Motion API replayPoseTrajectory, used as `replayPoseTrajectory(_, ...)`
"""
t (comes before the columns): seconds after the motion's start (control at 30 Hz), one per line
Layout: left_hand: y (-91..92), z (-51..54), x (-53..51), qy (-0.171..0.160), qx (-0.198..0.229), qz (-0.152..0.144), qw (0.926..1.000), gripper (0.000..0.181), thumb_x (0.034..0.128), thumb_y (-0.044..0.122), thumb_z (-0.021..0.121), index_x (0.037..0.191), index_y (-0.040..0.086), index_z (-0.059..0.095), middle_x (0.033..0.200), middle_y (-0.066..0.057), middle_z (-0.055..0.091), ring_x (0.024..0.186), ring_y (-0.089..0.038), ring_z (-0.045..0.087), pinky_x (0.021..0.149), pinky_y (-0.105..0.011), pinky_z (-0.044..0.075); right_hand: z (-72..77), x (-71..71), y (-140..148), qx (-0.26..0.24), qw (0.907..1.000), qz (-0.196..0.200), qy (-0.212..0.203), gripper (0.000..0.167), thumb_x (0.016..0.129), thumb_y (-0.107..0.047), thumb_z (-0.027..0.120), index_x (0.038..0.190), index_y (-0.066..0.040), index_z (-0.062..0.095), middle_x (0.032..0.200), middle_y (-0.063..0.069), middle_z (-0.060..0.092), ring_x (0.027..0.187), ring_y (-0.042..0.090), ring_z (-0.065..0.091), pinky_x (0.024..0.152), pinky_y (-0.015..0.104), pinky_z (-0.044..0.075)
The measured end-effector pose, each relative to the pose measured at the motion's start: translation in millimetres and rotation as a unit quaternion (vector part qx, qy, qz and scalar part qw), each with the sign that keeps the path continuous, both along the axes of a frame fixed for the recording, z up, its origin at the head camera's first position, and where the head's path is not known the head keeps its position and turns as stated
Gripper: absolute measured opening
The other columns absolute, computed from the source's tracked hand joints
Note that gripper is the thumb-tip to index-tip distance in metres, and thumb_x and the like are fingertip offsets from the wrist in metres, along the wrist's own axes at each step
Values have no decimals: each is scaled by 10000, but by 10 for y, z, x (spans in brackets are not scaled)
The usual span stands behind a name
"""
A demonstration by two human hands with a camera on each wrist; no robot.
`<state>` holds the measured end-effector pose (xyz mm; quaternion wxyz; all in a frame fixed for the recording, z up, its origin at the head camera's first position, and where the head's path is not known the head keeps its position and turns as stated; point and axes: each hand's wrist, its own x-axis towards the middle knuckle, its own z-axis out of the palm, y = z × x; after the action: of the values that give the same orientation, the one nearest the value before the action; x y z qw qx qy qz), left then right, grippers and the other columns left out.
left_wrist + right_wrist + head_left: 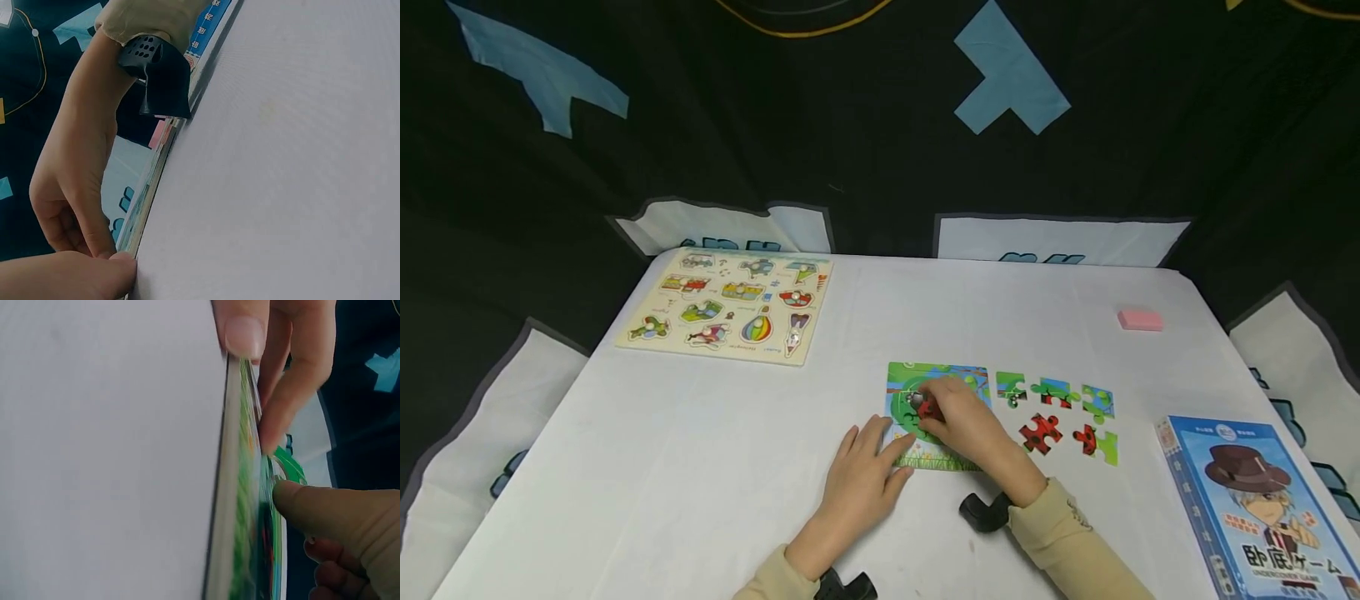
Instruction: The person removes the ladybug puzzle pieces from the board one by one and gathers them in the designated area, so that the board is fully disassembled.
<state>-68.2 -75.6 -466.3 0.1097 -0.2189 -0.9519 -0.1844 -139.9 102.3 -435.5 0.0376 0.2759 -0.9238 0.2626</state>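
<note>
A square jigsaw board [942,461] with green edges and a grassy lower border lies near the middle of the white table. My right hand [958,421] reaches over it from the right and pinches a jigsaw piece [290,465], tilted with a green side showing in the right wrist view. Fingers partly cover that piece. At the board's lower left, my left hand [865,471] is spread, its fingertips touching the edge and surface. To the right lie several loose pieces, among them a red one [1041,433] and a red-and-green one [1096,443].
A wooden vehicle puzzle board [730,307] lies at the far left. A pink block [1140,320] sits at the back right, and a blue game box [1262,508] stands at the right edge. A black wrist-camera mount [985,512] is beside my right wrist.
</note>
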Motion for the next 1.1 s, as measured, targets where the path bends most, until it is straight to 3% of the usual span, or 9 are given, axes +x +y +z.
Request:
replayPoseTrajectory(0.1, -1, -10, -7, 62, 41, -5, 10000, 381, 838, 335, 623, 1185, 179, 606, 1258, -162, 470, 1215, -333, 387, 986, -514, 277, 19, 2, 94, -73, 9998, -160, -84, 423, 760, -200, 742, 1107, -13, 591, 1015, 85, 596, 903, 218, 558, 720, 330, 482)
replayPoseTrajectory(0.27, -8, -20, -8, 127, 109, 52, 9998, 384, 819, 337, 641, 1165, 174, 615, 1241, -161, 478, 1200, -344, 399, 980, -511, 283, 49, 41, 453, -782, 9897, -560, -1064, 425, 800, -233, 701, 1140, -30, 548, 812, -1, 583, 646, 117, 520, 532, 271, 441)
replayPoseTrajectory(0.37, -17, -15, 1, 84, 148, 110, 9998, 386, 813, 340, 646, 1160, 173, 616, 1240, -160, 480, 1202, -349, 395, 983, -512, 277, 41, 83, 698, -829, 9830, -783, -1441, 424, 813, -234, 687, 1146, -34, 516, 787, -17, 587, 626, 106, 520, 502, 266, 437)
replayPoseTrajectory(0.5, -31, -10, 12, -30, 161, 160, 9997, 392, 812, 340, 645, 1165, 172, 612, 1249, -160, 475, 1211, -357, 383, 991, -512, 266, 11, 134, 932, -358, 9853, -944, -1374, 407, 802, -214, 696, 1120, -5, 550, 794, -20, 581, 670, 97, 521, 558, 277, 445)
replayPoseTrajectory(0.63, -45, -10, 9, -93, 186, 209, 9996, 394, 811, 343, 649, 1164, 173, 615, 1256, -157, 475, 1220, -357, 373, 994, -516, 256, -7, 160, 1036, -126, 9885, -822, -1260, 373, 795, -166, 698, 1101, 14, 583, 796, -24, 567, 692, 93, 510, 599, 290, 443)
replayPoseTrajectory(0.83, -61, 1, -12, -119, 241, 265, 9993, 392, 806, 339, 655, 1160, 175, 619, 1259, -149, 477, 1226, -353, 368, 994, -522, 248, 11, 148, 1102, 27, 9922, -602, -1090, 359, 782, -147, 709, 1076, 26, 596, 835, 2, 577, 733, 127, 531, 627, 306, 456)
replayPoseTrajectory(1.1, -62, 8, -29, -154, 228, 226, 9994, 389, 811, 337, 652, 1162, 172, 619, 1263, -151, 482, 1229, -360, 363, 991, -533, 245, 38, 206, 1005, 108, 9945, -701, -776, 453, 763, -177, 730, 1130, 41, 578, 871, 40, 560, 765, 155, 478, 654, 338, 420)
